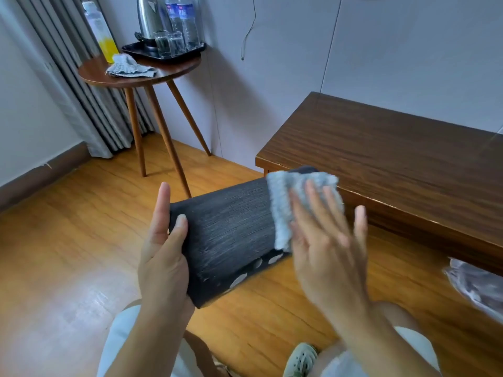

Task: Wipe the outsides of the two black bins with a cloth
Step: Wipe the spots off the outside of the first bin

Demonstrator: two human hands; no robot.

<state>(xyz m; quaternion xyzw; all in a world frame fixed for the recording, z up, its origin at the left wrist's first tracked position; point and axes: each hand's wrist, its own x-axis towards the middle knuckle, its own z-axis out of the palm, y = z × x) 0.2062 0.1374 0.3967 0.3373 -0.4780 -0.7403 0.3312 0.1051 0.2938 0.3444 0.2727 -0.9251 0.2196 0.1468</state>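
A black bin (231,229) with a finely ribbed side lies on its side in the air above the wooden floor, and pale oval marks run along its lower edge. My left hand (163,257) holds it at the near-left end, thumb over the side and palm against the end. My right hand (326,248), blurred by motion, presses a grey cloth (283,202) flat against the bin's far-right part with straight, spread fingers. Only one black bin is in view.
A low dark wooden bench (394,148) stands close behind the bin on the right, with a crumpled clear plastic bag (479,284) below its front edge. At back left, a round three-legged table (141,77) carries another grey cloth (128,68) and a tray with kettle, glasses and bottles (163,50).
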